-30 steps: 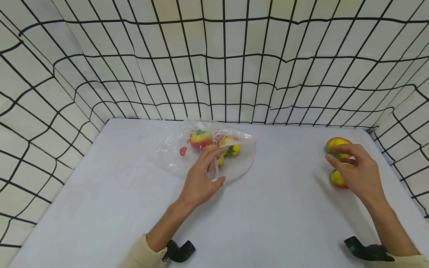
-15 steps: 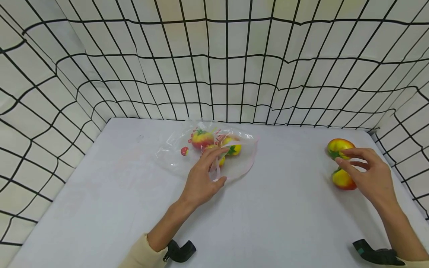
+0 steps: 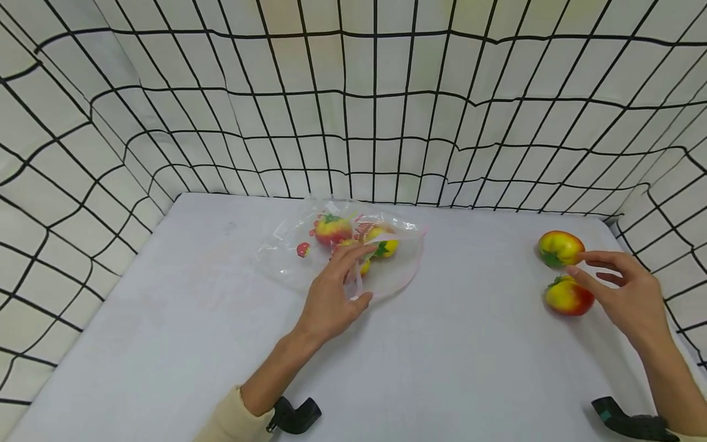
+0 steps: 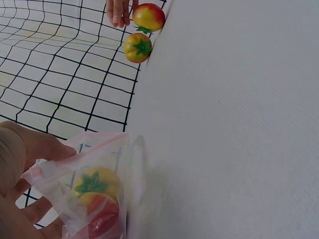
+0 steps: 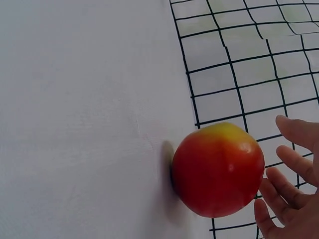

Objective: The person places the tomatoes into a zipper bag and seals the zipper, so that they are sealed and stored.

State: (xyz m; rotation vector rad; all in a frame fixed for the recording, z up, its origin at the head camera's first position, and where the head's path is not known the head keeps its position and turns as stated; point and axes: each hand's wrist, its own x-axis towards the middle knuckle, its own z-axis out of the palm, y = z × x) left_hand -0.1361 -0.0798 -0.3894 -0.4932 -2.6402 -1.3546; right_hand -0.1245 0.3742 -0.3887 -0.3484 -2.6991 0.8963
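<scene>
My left hand point(image 3: 328, 298) is spread at the mouth of a clear plastic bag point(image 3: 284, 245) with a pink edge, fingers and thumb apart along its rim. Inside the bag lie several red-and-yellow, tomato-like fruits point(image 3: 331, 230) with green leafy tops. On the right, two more such fruits sit one behind the other, a farther one point(image 3: 560, 247) and a nearer one point(image 3: 569, 298). My right hand point(image 3: 626, 294) hovers just right of both, holding nothing. In the right wrist view its loosely bent fingers point(image 5: 286, 191) point at a fruit's red side point(image 5: 217, 172).
A white table point(image 3: 442, 362) carries everything. Black netting point(image 3: 372, 110) over white walls rises along its back and both sides, close behind the bag and beside the right-hand fruits. Black curved wrist mounts point(image 3: 298, 416) stick out from the forearms.
My right hand has drawn back to the right, uncovering more of the two fruits. The left hand and the bag have stayed in place.
</scene>
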